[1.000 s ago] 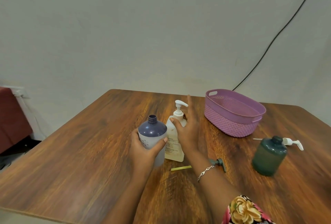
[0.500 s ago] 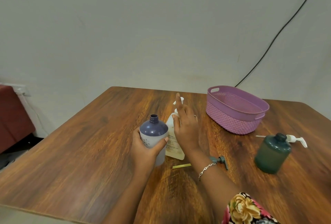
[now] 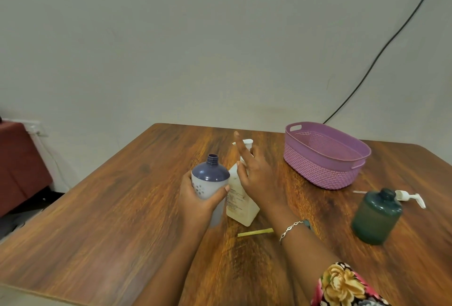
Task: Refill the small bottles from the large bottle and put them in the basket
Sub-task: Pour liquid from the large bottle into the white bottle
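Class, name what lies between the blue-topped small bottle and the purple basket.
In the head view, the large cream pump bottle stands between the blue-topped bottle and the basket, with the right hand open in front of its neck.

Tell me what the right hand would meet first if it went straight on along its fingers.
Probably the white pump head of the cream plastic pump bottle: the right hand points its straight fingers right at it. Depth is unclear from one view; they may already touch.
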{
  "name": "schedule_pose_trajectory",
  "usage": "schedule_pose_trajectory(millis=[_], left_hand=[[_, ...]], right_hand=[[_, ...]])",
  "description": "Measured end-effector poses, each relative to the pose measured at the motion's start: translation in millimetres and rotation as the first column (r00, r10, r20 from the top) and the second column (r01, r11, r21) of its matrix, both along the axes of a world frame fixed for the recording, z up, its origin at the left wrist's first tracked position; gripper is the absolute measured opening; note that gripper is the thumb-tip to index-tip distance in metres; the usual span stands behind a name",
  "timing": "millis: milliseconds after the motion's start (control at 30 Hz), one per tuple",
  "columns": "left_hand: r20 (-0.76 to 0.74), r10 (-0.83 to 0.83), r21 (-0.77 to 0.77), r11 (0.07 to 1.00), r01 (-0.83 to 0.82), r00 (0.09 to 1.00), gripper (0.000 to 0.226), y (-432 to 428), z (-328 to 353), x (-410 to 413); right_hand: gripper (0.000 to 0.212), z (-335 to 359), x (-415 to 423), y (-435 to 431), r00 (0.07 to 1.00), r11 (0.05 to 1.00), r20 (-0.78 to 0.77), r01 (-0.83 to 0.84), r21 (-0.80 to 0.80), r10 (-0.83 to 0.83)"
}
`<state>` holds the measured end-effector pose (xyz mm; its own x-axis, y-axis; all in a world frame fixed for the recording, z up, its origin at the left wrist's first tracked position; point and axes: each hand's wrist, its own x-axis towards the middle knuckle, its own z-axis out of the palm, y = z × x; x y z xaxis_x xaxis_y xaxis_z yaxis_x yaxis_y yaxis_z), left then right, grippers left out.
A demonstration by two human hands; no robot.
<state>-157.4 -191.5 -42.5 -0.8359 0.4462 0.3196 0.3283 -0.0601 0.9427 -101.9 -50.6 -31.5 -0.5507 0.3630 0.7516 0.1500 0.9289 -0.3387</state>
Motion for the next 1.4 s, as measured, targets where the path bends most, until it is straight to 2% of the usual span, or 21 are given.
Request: schedule_pose_trajectory(millis=[100,200,400,567,700,767,833,867,900,933,1000,1067,1167,1233,1400], left_hand=[[0.0,-0.006,-0.013,1.0,0.006,1.0,0.069,1.4,-3.0,-0.5],[-0.006,-0.017,-0.015,1.0,0.017,1.0,0.069,3.8,-1.8,1.5],[0.035,-0.069,0.027,0.997,0.068,0.997,0.071,10.4,4.8,6.2],[0.036,-0.109,0.032,0.994,0.108,0.993,0.073,15.6,7.7,10.0],[0.009,-0.147,-0.014,0.989,0.147,0.989,0.074,20.8,8.0,8.7],[-0.005,-0.164,-0.05,0.985,0.164,0.986,0.077,22.9,8.0,8.3],[-0.018,-0.17,-0.071,0.983,0.168,0.985,0.079,23.3,8.6,6.8],[-0.028,-0.173,-0.081,0.982,0.17,0.985,0.079,23.1,9.6,5.6],[-0.043,-0.177,-0.099,0.98,0.172,0.983,0.077,23.1,11.1,4.3],[-0.057,-0.184,-0.12,0.977,0.176,0.981,0.072,23.9,12.5,2.9],[-0.076,-0.196,-0.162,0.97,0.182,0.978,0.064,26.9,16.2,0.1],[-0.084,-0.207,-0.208,0.96,0.186,0.975,0.065,30.6,19.3,-2.7],[-0.081,-0.221,-0.263,0.945,0.193,0.972,0.069,33.3,21.7,-5.8],[-0.076,-0.234,-0.274,0.94,0.205,0.969,0.07,32.8,23.4,-7.4],[-0.091,-0.27,-0.298,0.926,0.233,0.958,0.058,32.1,27.1,-8.9]], right_hand=[[0.069,9.0,7.9,12.9,0.987,0.984,0.066,-0.137,-0.111,0.145],[0.07,16.5,17.3,24.9,0.966,0.958,0.12,-0.203,-0.201,0.23],[0.086,24.8,35.5,29.4,0.922,0.87,0.096,-0.314,-0.379,0.375],[0.096,23.9,46.9,39.5,0.934,0.836,0.078,-0.271,-0.477,0.347],[0.1,26.8,51.1,45.5,0.926,0.815,0.129,-0.237,-0.528,0.353],[0.091,34.9,55.6,45.6,0.9,0.741,0.134,-0.25,-0.623,0.416],[0.065,52.8,59.8,45.5,0.89,0.621,0.049,-0.276,-0.734,0.454],[0.047,64.0,59.4,46.3,0.907,0.574,-0.002,-0.269,-0.773,0.422],[0.032,76.7,57.5,46.9,0.931,0.546,-0.032,-0.241,-0.802,0.364],[0.032,88.7,53.7,47.9,0.955,0.541,-0.02,-0.185,-0.82,0.295],[0.046,108.2,42.1,48.3,0.973,0.55,0.119,-0.008,-0.835,0.195],[0.053,118.1,27.3,46.8,0.93,0.574,0.33,0.183,-0.798,0.164],[0.055,115.8,8.6,43.8,0.788,0.621,0.591,0.379,-0.686,0.172],[0.051,111.0,1.8,42.0,0.747,0.627,0.638,0.41,-0.662,0.185],[0.046,104.3,0.5,49.5,0.703,0.616,0.625,0.336,-0.712,0.339]])
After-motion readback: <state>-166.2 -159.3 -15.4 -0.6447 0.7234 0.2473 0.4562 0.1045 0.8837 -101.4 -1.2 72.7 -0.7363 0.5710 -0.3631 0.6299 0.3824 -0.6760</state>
